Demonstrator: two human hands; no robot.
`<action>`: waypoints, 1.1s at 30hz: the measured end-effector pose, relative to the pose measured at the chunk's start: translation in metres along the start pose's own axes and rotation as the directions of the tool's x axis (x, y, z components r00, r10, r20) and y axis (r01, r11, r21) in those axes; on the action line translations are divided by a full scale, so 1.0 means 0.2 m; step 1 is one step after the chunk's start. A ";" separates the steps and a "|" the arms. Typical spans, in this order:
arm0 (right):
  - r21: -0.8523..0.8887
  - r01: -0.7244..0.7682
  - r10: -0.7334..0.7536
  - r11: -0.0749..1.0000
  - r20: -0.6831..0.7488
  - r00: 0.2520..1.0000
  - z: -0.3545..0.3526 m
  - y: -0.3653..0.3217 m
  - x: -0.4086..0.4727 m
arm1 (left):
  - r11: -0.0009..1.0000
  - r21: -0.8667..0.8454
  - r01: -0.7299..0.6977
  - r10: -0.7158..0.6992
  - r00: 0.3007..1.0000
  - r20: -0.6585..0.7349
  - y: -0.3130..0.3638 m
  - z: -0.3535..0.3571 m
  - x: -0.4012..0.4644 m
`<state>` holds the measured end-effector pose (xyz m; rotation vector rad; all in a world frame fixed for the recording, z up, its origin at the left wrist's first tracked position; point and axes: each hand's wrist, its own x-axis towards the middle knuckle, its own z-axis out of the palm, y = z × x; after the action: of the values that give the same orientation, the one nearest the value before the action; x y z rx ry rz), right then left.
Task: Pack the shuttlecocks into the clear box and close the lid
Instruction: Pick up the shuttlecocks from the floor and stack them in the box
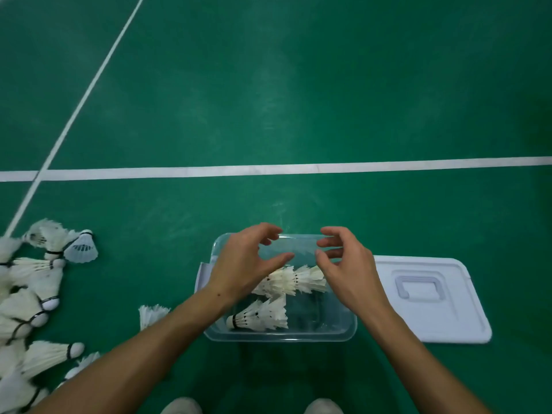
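Green court flooring [298,100] is filling most of the view, crossed by white boundary lines [268,169]. Loose shuttlecock pile [33,291] is lying at far left, running off the frame edge, so its count is not readable. White lid [430,300] is sitting flat on the floor just right of the clear box [349,327], handle recess facing up, box uncovered.

Inside the box: a nested shuttlecock stack [294,279] is lying on its side across the middle, and a shorter stack [260,316] is lying nearer the person, cork pointing left. One stray shuttlecock [150,315] is resting on the floor just left of the box, partly behind the forearm.

Left hand [248,261] and right hand [348,264] are hovering over the box's far half, fingers loosely curved and apart, thumbs toward each other, holding nothing.

Judgement: packing is at an early stage; most shuttlecocks are remaining outside. For the step in hand, nesting shuttlecocks cork-into-skirt and laying stacks parallel should be saving room and sparing feathers; avoid pressing down on skirts.

Hard to make out: the box's far wall through the hands, how many shuttlecocks each stack is containing, and a pale flat piece at the box's left edge.
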<state>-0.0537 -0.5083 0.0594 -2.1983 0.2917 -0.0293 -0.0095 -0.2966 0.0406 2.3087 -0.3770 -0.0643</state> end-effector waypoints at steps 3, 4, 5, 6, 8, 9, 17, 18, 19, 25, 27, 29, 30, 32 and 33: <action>0.008 0.070 -0.070 0.998 0.064 0.996 0.07 -0.10 0.01 | 0.996 -0.076 0.044 -0.050 0.996 -0.080 -0.03 -0.21 -0.06; 0.007 0.098 -0.098 0.995 0.088 0.991 0.10 -0.14 0.01 | 0.996 -0.072 0.051 -0.058 0.994 -0.093 -0.06 -0.28 -0.09; 0.006 0.121 -0.121 0.993 0.110 0.987 0.13 -0.16 0.02 | 0.997 -0.061 0.056 -0.061 0.994 -0.092 -0.09 -0.33 -0.11; 0.008 0.151 -0.151 0.988 0.139 0.979 0.17 -0.21 0.02 | 0.997 -0.043 0.066 -0.070 0.993 -0.096 -0.13 -0.39 -0.15; 0.001 0.226 -0.222 0.974 0.194 0.956 0.27 -0.29 0.02 | 0.994 -0.020 0.109 -0.110 0.987 -0.117 -0.23 -0.53 -0.23; 0.001 0.259 -0.253 0.966 0.219 0.942 0.33 -0.34 0.01 | 0.991 -0.017 0.135 -0.136 0.982 -0.128 -0.28 -0.59 -0.28; -0.029 0.435 -0.381 0.900 0.431 0.818 0.78 -0.62 -0.14 | 0.937 -0.002 0.348 -0.344 0.925 -0.163 -0.69 -0.88 -0.81; -0.035 0.451 -0.390 0.892 0.447 0.805 0.83 -0.63 -0.16 | 0.931 0.002 0.366 -0.361 0.919 -0.156 -0.73 -0.89 -0.87; -0.039 0.466 -0.397 0.884 0.463 0.792 0.87 -0.65 -0.18 | 0.924 0.004 0.381 -0.376 0.914 -0.149 -0.77 -0.90 -0.93; -0.061 0.521 -0.403 0.852 0.558 0.726 1.10 -0.72 -0.27 | 0.906 0.044 0.421 -0.418 0.907 -0.056 -0.97 -0.89 -1.19; -0.079 0.536 -0.394 0.840 0.591 0.704 1.17 -0.72 -0.29 | 0.906 0.053 0.420 -0.421 0.907 -0.005 -1.01 -0.89 -1.25; -0.107 0.555 -0.380 0.825 0.621 0.685 1.24 -0.71 -0.32 | 0.907 0.083 0.412 -0.417 0.907 0.056 -1.03 -0.88 -1.29; -0.122 0.560 -0.368 0.820 0.637 0.677 1.27 -0.70 -0.32 | 0.912 0.115 0.394 -0.404 0.910 0.088 -1.04 -0.88 -1.29; -0.160 0.566 -0.331 0.809 0.673 0.662 1.32 -0.67 -0.33 | 0.927 0.194 0.320 -0.352 0.923 0.158 -1.06 -0.87 -1.30; -0.176 0.571 -0.314 0.802 0.690 0.653 1.35 -0.65 -0.33 | 0.932 0.235 0.276 -0.324 0.925 0.198 -1.06 -0.87 -1.30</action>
<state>-0.0583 -0.2069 0.0051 -2.4559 -0.7119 0.5350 -0.1770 0.0392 -0.0092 2.5533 -0.1447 -0.4761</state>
